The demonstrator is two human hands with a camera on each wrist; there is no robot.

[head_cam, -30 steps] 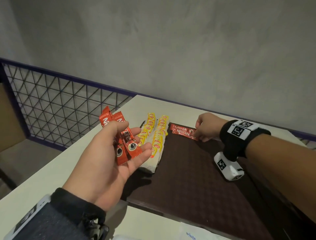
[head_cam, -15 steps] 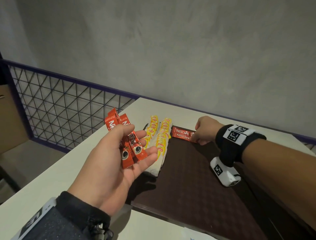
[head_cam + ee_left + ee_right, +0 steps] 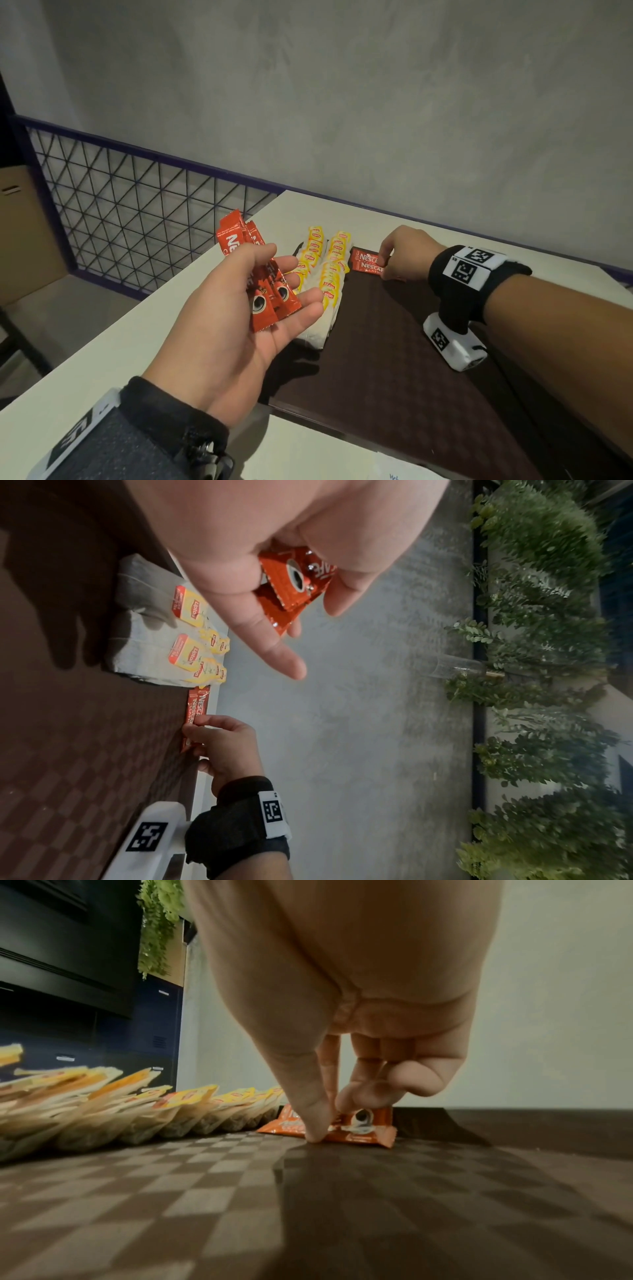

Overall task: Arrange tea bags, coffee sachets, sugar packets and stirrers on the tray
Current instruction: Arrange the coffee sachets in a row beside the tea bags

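At centre frame the right hand (image 3: 399, 253) pinches a red coffee sachet (image 3: 367, 265) flat at the brown tray's (image 3: 394, 349) far edge beside the tea bags (image 3: 325, 274), best squared before release, while the left hand (image 3: 239, 308) cradles spare sachets (image 3: 263, 291), thumb on top.

Your right hand (image 3: 404, 253) covered the right end of the coffee sachets (image 3: 368, 265) on the tray (image 3: 394, 359), so you could not count them. Your left thumb (image 3: 253, 260) hid the middle of the held sachets (image 3: 263, 298). The tray's near right corner was cut off by the head view's edge. A white paper (image 3: 397, 471) on the desk (image 3: 113, 346) was cropped, its writing unreadable.
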